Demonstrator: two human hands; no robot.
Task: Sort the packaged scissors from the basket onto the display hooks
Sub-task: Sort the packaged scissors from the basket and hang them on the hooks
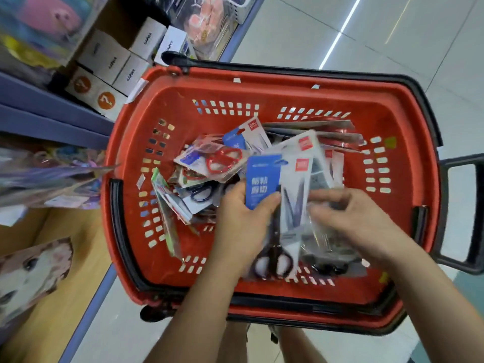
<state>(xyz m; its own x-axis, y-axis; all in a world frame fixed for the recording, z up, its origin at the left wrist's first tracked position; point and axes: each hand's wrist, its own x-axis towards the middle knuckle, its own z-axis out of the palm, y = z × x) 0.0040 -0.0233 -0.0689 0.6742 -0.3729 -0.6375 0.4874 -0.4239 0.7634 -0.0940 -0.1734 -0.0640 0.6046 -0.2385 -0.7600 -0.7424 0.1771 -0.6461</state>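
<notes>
Two bare forearms reach in from the near edge toward a red slotted plastic shopping basket (262,82) that stands on pale floor tiles. At far left, a blue-edged shop shelf (52,119) carries small white cardboard boxes (115,61), and it sits just beside the basket's left rim. Inside the basket, on its left half, lies a loose heap of packs. Among them are a carded pair of red-handled scissors (222,159) lying flat and askew, and nearer the person a blue-handled pair (201,192). The left hand (241,218) grips a blue-and-white carded pack of black-handled scissors (285,224), with the thumb laid across the blue card face and the fingers tucked behind. That pack is held above the basket's middle. Its long axis runs away from the person, with the hang-hole header at the far end, the blades pointing away and the handle loops toward the near rim. Just to its right, the right hand (358,218) curls its fingers onto the neighbouring clear-fronted pack (327,231), though motion blur softens the exact pinch. More white packs fan out behind them toward the far wall. At far right, a black pull handle (471,213) juts from the basket.
</notes>
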